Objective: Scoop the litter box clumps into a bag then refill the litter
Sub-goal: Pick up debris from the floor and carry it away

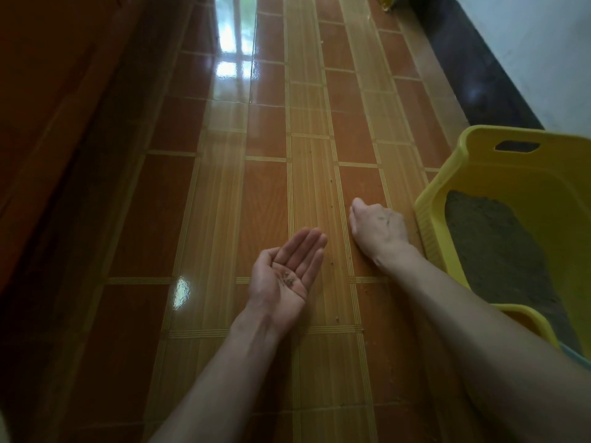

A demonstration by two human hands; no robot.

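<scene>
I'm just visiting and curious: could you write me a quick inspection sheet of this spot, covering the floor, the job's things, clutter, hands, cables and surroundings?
Surface: glossy orange-brown tiled floor, a few stray grains on it.
Job's things: yellow plastic litter box at right, holding grey-brown litter; no bag or scoop in view.
Clutter: nothing seen.
Hands: left hand palm up, a few dark litter grains in it; right hand knuckles up, down at the floor beside the box, fingers hidden.
Cables: nothing seen.
Surroundings: white wall with dark skirting.

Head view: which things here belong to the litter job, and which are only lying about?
Belonging to the job:
- yellow plastic litter box
- grey-brown litter inside it
- stray litter grains on the upturned left hand
- right hand, fingers down on the floor

Only lying about:
- glossy orange tiled floor
- yellow object, cut off at the top edge
</scene>
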